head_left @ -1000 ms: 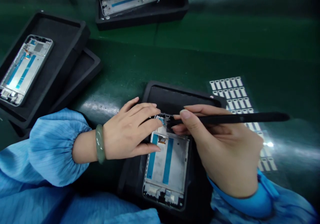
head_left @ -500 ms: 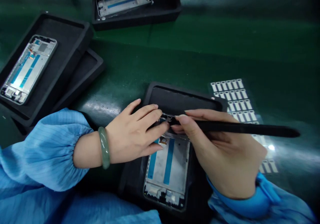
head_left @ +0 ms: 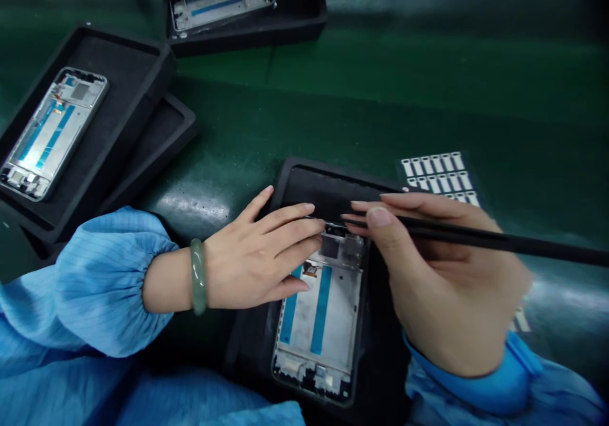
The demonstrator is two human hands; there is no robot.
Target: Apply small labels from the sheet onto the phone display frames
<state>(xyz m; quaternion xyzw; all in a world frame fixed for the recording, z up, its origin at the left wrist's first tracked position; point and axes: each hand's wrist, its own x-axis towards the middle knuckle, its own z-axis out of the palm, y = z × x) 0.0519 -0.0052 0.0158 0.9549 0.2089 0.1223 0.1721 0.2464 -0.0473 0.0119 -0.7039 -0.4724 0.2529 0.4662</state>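
A silver phone frame (head_left: 340, 312) with two blue strips lies in a black foam tray (head_left: 284, 175) in front of me. My left hand (head_left: 266, 255), a green bangle at its wrist, rests over the frame's upper left corner with its fingers stretched out. Black tweezers (head_left: 457, 232) are pinched in my right hand (head_left: 442, 280). Their tips are near the top right edge of the frame, partly hidden by my fingers; I cannot make out anything between them.
On the left, another phone frame (head_left: 54, 134) sits on stacked black trays (head_left: 126, 52). At the back stands a tray (head_left: 304, 7) with one more frame (head_left: 223, 1). A sheet of small white stickers (head_left: 440, 169) lies beyond my right hand, partly covered by it.
My right hand and the tweezers have moved right, away from the left fingertips, uncovering the frame's upper part. My left hand stays nearly in place.
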